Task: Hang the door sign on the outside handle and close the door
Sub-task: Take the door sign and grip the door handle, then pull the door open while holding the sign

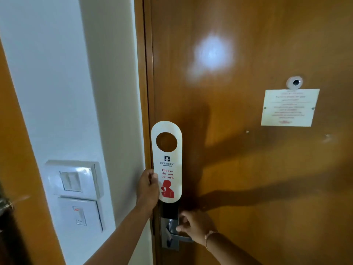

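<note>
Wood fills nearly everything ahead of me, a varnished brown door standing shut in its frame, seen from the room side. Nearest, my right hand curls around the metal lever handle low on the lock plate, fingers wrapped over it. Just up and to the left of that, my left hand pinches the door sign at its lower left edge, thumb on the printed face, holding it upright and flat in front of the door's latch edge, its round hole at the top. It looks like thin card or plastic: light, fairly stiff, easy to crease, so I judge the lower half is the place to grip, leaving the hole free to slip over the outside handle once the door is open. Left of my left hand sit two white wall switches. Farther up and right of both hands are a notice card and the peephole.
</note>
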